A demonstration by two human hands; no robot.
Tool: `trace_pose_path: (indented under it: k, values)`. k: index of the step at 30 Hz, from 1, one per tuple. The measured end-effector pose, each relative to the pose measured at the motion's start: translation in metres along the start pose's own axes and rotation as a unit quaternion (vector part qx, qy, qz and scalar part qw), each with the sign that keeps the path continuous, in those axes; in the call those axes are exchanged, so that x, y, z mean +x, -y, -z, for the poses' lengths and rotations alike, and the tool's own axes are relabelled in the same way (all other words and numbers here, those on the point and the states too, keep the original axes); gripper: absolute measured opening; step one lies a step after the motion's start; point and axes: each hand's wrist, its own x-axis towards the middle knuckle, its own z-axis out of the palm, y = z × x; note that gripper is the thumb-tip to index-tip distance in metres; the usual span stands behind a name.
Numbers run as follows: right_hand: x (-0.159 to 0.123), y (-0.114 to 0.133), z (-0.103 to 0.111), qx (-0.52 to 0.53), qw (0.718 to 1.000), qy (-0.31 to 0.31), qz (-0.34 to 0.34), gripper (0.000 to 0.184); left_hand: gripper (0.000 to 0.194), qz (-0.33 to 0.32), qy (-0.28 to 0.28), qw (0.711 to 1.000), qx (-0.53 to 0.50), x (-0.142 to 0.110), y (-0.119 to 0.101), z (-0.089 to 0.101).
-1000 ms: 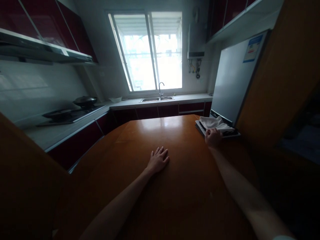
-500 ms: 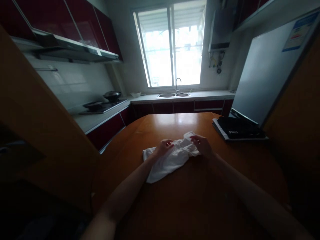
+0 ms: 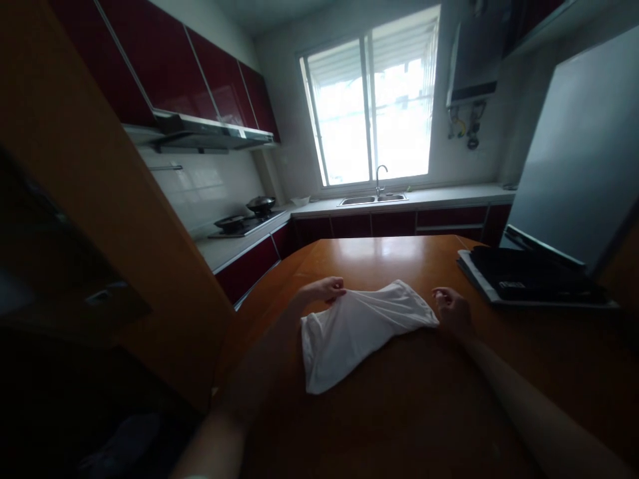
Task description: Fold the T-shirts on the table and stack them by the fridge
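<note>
A white cloth [image 3: 367,336], thin and softly creased, lies spread across the wooden table [image 3: 379,426]. Its far left edge is pinched and slightly lifted by my left hand [image 3: 324,289], with folds fanning out from the fingers. At the other end, my right hand [image 3: 453,313] is closed, fingers curled, against the cloth's right corner. The exact grip there is dim and partly hidden by the hand. Along its left and right ends, the cloth shows hemmed edges.
Black flat items [image 3: 534,273] are stacked on a pale base at the table's right. Beyond the table stand a sink [image 3: 374,199] with a tap, a stove with pans [image 3: 260,205] and a white bowl [image 3: 300,200]. A refrigerator [image 3: 579,159] rises at right.
The bunched cloth has been spread wider and flatter toward the right. My right hand has moved right, away from my left hand. The view has turned slightly left.
</note>
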Motion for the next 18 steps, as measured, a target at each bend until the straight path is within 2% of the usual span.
trace_pose_path:
  k: [2,4,5,6,7,9,11,12,14,16,18]
  values:
    - [0.001,-0.001,0.000,0.003,1.000,0.006,-0.002,0.036,0.035,0.010,-0.053,0.998,-0.027,0.021,-0.013,0.027]
    - [0.002,0.000,0.002,0.010,1.000,0.006,-0.016,0.037,0.032,-0.011,-0.144,0.987,-0.066,0.049,-0.034,0.063]
    - [0.002,0.001,0.004,0.014,1.000,0.006,-0.024,0.038,0.029,-0.041,-0.217,0.970,-0.100,0.063,-0.047,0.084]
    - [0.002,0.001,0.006,0.020,0.999,0.005,-0.033,0.039,0.023,-0.111,-0.381,0.897,-0.194,0.077,-0.062,0.106]
    - [0.003,0.002,0.007,0.025,0.999,0.003,-0.040,0.040,0.018,-0.149,-0.441,0.857,-0.221,0.088,-0.077,0.128]
    - [0.004,0.002,0.009,0.034,0.998,0.000,-0.048,0.040,0.020,-0.187,-0.496,0.813,-0.242,0.102,-0.102,0.169]
    - [0.004,0.002,0.010,0.040,0.998,-0.001,-0.049,0.039,0.024,-0.208,-0.533,0.782,-0.247,0.104,-0.114,0.197]
    - [0.004,0.001,0.009,0.042,0.998,0.000,-0.047,0.038,0.021,-0.206,-0.544,0.776,-0.245,0.101,-0.114,0.204]
    - [0.004,-0.001,0.007,0.043,0.998,0.008,-0.040,0.036,0.010,-0.181,-0.553,0.778,-0.237,0.086,-0.099,0.201]
    - [0.003,-0.001,0.005,0.040,0.998,0.011,-0.038,0.035,0.001,-0.135,-0.552,0.792,-0.223,0.061,-0.069,0.178]
    - [0.003,0.001,0.004,0.031,0.999,0.002,-0.033,0.033,0.009,-0.079,-0.549,0.806,-0.204,0.030,-0.030,0.144]
